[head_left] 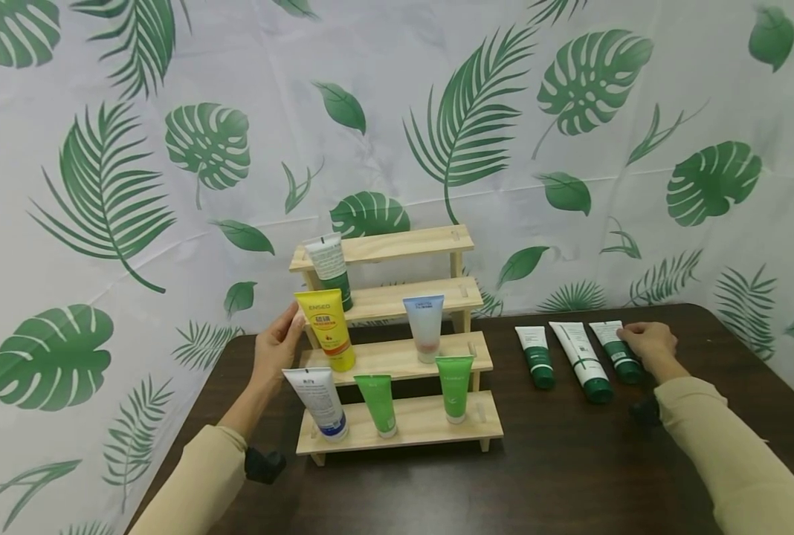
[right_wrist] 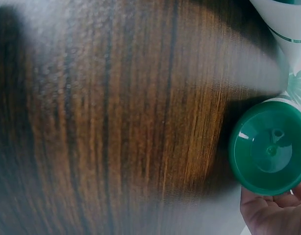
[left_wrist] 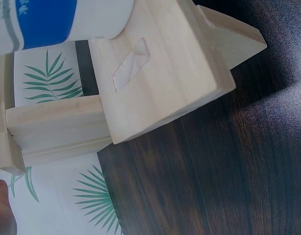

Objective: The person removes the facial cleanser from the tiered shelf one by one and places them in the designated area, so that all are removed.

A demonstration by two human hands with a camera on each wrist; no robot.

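Note:
My left hand (head_left: 279, 345) reaches to the left side of a tiered wooden display rack (head_left: 404, 438), its fingertips partly hidden beside a yellow tube (head_left: 330, 331). In the left wrist view, only a bit of that hand (left_wrist: 2, 210) shows, near a shelf end. Whether it grips the rack or the tube is unclear. At the right, my right hand (head_left: 650, 345) holds the side of a small white-and-green tube (head_left: 616, 349) lying on the table. The right wrist view shows a round green cap (right_wrist: 269, 149) with fingers (right_wrist: 273, 215) below it.
Two more white-and-green tubes, a small one (head_left: 536, 357) and a longer one (head_left: 581, 360), lie left of the held one. The rack carries a white-and-green tube (head_left: 330, 264), a pale blue one (head_left: 426, 327), a white-and-blue one (head_left: 320, 401) and two green ones (head_left: 455, 386). A leaf-print cloth (head_left: 383, 134) hangs behind the dark table (head_left: 557, 468).

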